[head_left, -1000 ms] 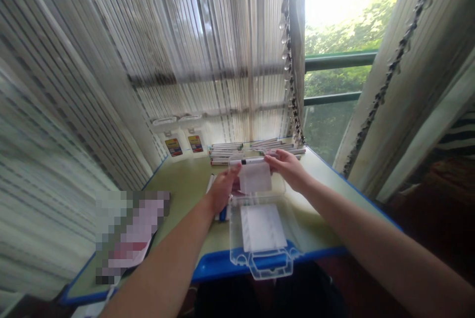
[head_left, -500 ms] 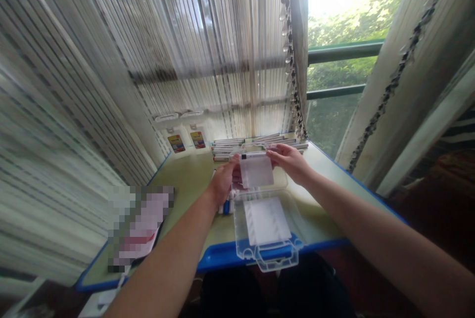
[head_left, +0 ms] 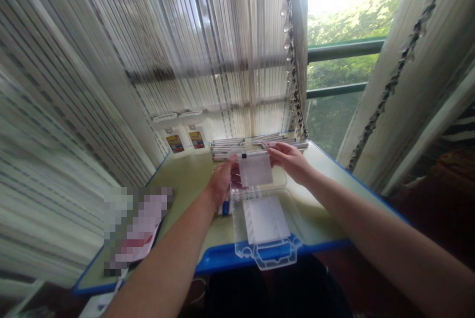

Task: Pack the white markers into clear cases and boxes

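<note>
While both hands meet over the far half of an unfolded transparent plastic case (head_left: 238,231), a slim white marker with a black band (head_left: 257,153) lies crosswise along the top of the milky panel (head_left: 256,172) there. Whether the marker rests in the case or is held just in front of it cannot be told. The left hand (head_left: 220,182) is closed narrowly round the case's left side, some fingers showing through the plastic and its thumb close to the banded end; the right hand (head_left: 293,162) pinches at the marker's other end.

Compared with a second ago, everything sits a little differently in view, mostly because the camera has shifted, and more of the left fingers shows through the plastic. The marker keeps its place between the hands, so the work seems to be at a fine adjustment rather than a new step.

The case's near half holds a white rectangular panel (head_left: 266,219), its handle (head_left: 277,262) jutting past the blue-edged, pale green surface (head_left: 185,174). Blue-banded white markers (head_left: 225,207) lie left of the case; rows of white markers (head_left: 227,149) lie beyond it, and two transparent cases with coloured labels (head_left: 197,140) stand at the back left.
</note>
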Demonstrator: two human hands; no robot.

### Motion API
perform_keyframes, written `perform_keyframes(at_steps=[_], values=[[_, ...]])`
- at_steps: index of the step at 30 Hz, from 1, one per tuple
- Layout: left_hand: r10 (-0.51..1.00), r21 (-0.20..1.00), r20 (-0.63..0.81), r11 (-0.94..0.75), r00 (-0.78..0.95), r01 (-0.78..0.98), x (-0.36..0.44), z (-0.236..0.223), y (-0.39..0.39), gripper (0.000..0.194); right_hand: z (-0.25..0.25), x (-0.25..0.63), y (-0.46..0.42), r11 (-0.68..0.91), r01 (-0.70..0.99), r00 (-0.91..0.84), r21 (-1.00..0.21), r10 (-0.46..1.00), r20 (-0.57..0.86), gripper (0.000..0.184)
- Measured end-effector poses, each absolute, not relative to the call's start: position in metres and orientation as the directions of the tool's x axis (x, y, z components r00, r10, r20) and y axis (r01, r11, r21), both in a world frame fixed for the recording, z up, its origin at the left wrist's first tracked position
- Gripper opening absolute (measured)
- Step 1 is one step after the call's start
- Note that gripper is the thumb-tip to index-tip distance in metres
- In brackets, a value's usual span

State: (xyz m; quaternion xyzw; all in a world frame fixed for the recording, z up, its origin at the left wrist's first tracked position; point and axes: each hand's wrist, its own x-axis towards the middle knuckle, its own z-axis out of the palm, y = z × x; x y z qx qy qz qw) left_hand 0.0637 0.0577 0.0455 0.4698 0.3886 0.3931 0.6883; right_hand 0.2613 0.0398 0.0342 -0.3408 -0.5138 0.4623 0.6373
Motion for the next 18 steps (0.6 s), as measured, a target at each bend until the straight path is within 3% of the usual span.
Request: perform_keyframes(at_steps=[5,12,14,16,18], values=[[0.909,0.972,-0.085,0.165,0.409,-0.166,0.063,0.041,0.061,0.032,0.034,0.26,0.039,0.335,-0.237,0.024,-0.912,0.94,0.339,0.033],[0.937,0.96,-0.106,0.184,0.334,-0.213,0.062,0.045,0.062,0.027,0.027,0.266,0.047,0.285,-0.294,0.03,-0.912,0.957,0.29,0.037],[0.945,0.942,-0.128,0.211,0.302,-0.262,0.059,0.049,0.065,0.027,0.021,0.27,0.052,0.332,-0.202,0.088,-0.921,0.943,0.32,0.034],[0.961,0.921,-0.141,0.215,0.237,-0.324,0.053,0.053,0.069,0.026,0.013,0.272,0.056,0.421,0.026,0.096,-0.907,0.902,0.421,0.027],[0.976,0.903,-0.145,0.198,0.163,-0.382,0.045,0.057,0.073,0.026,0.006,0.269,0.056,0.505,0.235,-0.044,-0.831,0.859,0.51,0.017]])
